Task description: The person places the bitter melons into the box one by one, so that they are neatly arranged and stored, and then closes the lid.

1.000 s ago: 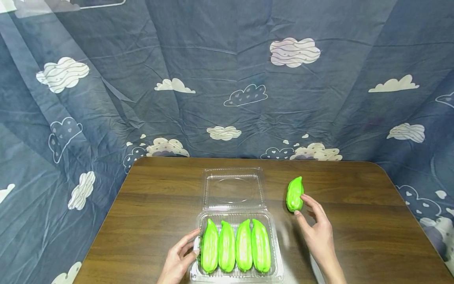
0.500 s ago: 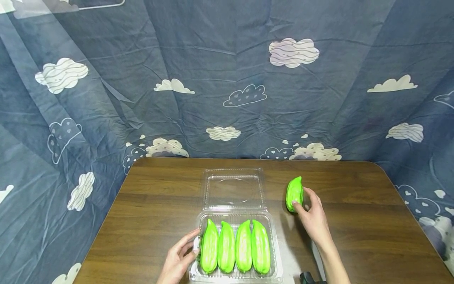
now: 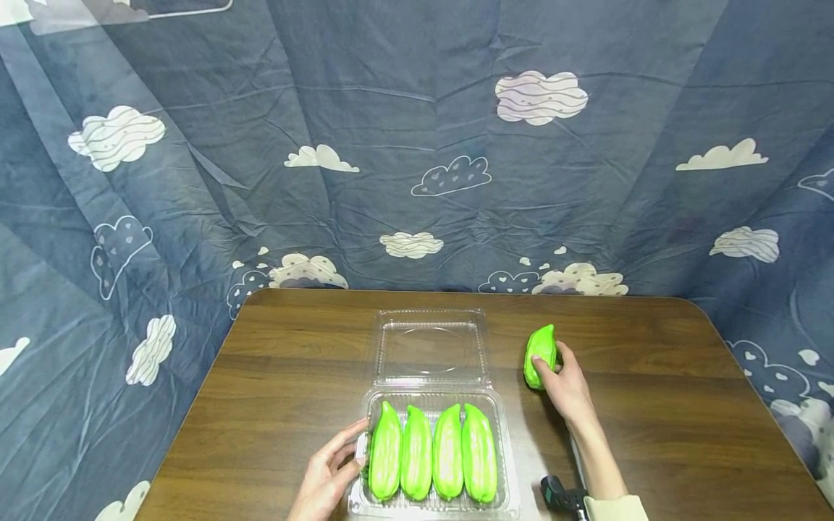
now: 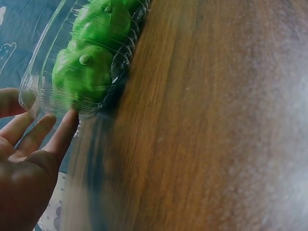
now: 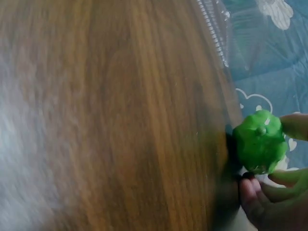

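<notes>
A bright green, ridged bitter melon [image 3: 539, 353] with a pointed tip lies to the right of the clear plastic clamshell box [image 3: 508, 463]. My right hand [image 3: 568, 380] grips it, thumb on top and fingers along its right side; the right wrist view shows this bitter melon [image 5: 260, 142] close to the table. Several more bitter melons [image 3: 417, 454] lie side by side in the box's base, tips away from me. My left hand [image 3: 329, 467] touches the box's left wall with fairly straight fingers. In the left wrist view those fingers [image 4: 65, 132] meet the plastic wall.
The clamshell's lid [image 3: 430, 347] lies folded back, flat on the brown wooden table [image 3: 293, 376]. A black device with a white cable [image 3: 563, 498] is by my right forearm. A blue cloth with clouds [image 3: 417, 116] hangs behind the table.
My right hand has moved forward from beside the loose bitter melon and its thumb has come over the top to grip it. My left hand and the box have stayed in place.
</notes>
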Available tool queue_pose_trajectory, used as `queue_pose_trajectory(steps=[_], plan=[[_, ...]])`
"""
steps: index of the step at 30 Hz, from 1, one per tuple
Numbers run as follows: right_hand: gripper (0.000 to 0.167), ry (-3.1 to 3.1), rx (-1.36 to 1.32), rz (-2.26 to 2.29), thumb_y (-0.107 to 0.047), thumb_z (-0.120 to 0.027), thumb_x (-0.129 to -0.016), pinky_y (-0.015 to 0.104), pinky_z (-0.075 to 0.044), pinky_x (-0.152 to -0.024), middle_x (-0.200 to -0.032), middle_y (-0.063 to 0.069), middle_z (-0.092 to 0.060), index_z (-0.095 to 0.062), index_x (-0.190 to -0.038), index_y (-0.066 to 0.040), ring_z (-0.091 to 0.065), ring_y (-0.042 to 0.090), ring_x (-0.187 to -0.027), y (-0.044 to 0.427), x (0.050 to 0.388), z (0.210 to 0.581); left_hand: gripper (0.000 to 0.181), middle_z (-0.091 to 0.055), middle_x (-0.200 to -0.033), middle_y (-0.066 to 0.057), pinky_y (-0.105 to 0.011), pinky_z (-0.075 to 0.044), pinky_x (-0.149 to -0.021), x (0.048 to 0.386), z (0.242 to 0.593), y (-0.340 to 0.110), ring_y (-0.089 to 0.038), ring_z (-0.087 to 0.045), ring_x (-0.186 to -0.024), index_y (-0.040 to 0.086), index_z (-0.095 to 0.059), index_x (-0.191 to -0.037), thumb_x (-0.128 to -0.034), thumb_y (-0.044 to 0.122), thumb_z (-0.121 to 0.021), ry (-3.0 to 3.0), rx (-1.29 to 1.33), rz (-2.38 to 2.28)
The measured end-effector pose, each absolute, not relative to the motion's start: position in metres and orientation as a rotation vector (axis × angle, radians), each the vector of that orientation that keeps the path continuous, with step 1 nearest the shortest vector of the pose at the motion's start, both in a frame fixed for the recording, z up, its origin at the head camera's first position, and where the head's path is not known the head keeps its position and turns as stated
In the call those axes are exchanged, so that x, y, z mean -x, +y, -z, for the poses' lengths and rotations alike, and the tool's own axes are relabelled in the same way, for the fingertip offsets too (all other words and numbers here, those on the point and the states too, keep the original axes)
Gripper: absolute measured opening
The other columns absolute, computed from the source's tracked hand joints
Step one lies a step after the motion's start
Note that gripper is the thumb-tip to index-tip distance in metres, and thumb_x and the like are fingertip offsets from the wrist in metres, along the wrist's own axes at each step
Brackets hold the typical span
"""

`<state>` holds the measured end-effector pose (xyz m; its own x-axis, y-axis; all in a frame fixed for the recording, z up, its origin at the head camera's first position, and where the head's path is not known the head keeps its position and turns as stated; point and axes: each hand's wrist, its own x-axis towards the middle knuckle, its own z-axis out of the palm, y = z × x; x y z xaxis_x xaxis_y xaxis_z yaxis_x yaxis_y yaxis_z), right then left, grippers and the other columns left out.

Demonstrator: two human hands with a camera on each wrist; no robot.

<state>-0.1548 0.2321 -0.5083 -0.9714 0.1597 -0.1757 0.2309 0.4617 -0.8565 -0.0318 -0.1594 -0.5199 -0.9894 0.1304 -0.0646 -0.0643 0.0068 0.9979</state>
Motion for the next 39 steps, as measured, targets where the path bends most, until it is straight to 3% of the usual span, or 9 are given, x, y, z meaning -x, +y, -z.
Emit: queue_pose_trajectory(steps=[7, 13, 20, 27, 31, 34, 39], plan=[[0.071, 2.620, -0.318, 1.555, -0.026, -0.053, -0.101, 0.047, -0.045, -0.096, -0.138, 0.035, -0.045, -0.016, -0.152, 0.007, -0.053, 0.041, -0.120, 0.233, 0.156, 0.508, 0.052, -0.042, -0.147, -0.024, -0.026, -0.049, -0.092, 0.033, 0.520, -0.159, -0.021, -0.058, -0.114, -0.006, -0.050, -0.138, -0.0870, -0.010, -0.060, 2.135, -0.069, -2.126], [0.069, 2.480, -0.308, 1.702, -0.018, -0.049, -0.102, 0.053, -0.031, -0.110, -0.154, 0.032, -0.023, -0.009, -0.155, 0.003, -0.033, 0.045, -0.136, 0.233, 0.149, 0.503, 0.053, -0.041, -0.148, -0.024, -0.027, -0.049, -0.093, 0.034, 0.518, -0.159, -0.020, -0.057, -0.115, -0.005, -0.049, -0.139, -0.0872, -0.009, -0.060, 2.114, -0.065, -2.126], [0.062, 2.382, -0.274, 1.836, -0.010, -0.041, -0.104, 0.051, -0.028, -0.112, -0.153, 0.033, -0.022, -0.007, -0.155, 0.002, -0.030, 0.041, -0.138, 0.230, 0.133, 0.499, 0.054, -0.038, -0.149, -0.024, -0.027, -0.049, -0.093, 0.035, 0.516, -0.159, -0.020, -0.056, -0.116, -0.006, -0.048, -0.140, -0.0871, -0.009, -0.060, 2.092, -0.055, -2.117], [0.058, 2.494, -0.155, 1.846, -0.003, -0.039, -0.104, 0.030, -0.041, -0.101, -0.149, 0.034, -0.030, -0.012, -0.154, 0.004, -0.039, 0.041, -0.132, 0.223, 0.119, 0.497, 0.053, -0.040, -0.148, -0.024, -0.026, -0.049, -0.093, 0.035, 0.516, -0.159, -0.021, -0.057, -0.116, -0.005, -0.049, -0.139, -0.0868, -0.009, -0.060, 2.093, -0.034, -2.114], [0.058, 2.537, -0.125, 1.899, 0.001, -0.041, -0.102, 0.032, -0.039, -0.104, -0.148, 0.034, -0.032, -0.016, -0.154, 0.002, -0.035, 0.044, -0.135, 0.217, 0.110, 0.492, 0.054, -0.040, -0.148, -0.024, -0.027, -0.049, -0.093, 0.035, 0.516, -0.159, -0.020, -0.056, -0.116, -0.005, -0.049, -0.139, -0.0869, -0.009, -0.061, 2.083, -0.033, -2.121], [0.058, 2.556, -0.081, 1.968, 0.001, -0.045, -0.101, 0.023, -0.037, -0.104, -0.147, 0.033, -0.034, -0.021, -0.154, 0.001, -0.035, 0.044, -0.135, 0.211, 0.102, 0.488, 0.054, -0.040, -0.148, -0.024, -0.027, -0.049, -0.093, 0.035, 0.517, -0.159, -0.020, -0.057, -0.115, -0.005, -0.049, -0.139, -0.0866, -0.009, -0.061, 2.082, -0.036, -2.131], [0.057, 2.526, -0.016, 2.101, 0.000, -0.052, -0.099, 0.009, -0.038, -0.095, -0.146, 0.030, -0.039, -0.031, -0.152, -0.002, -0.042, 0.037, -0.129, 0.200, 0.088, 0.484, 0.053, -0.041, -0.147, -0.024, -0.027, -0.048, -0.093, 0.035, 0.517, -0.158, -0.020, -0.057, -0.115, -0.006, -0.049, -0.139, -0.0866, -0.009, -0.060, 2.101, -0.046, -2.127]])
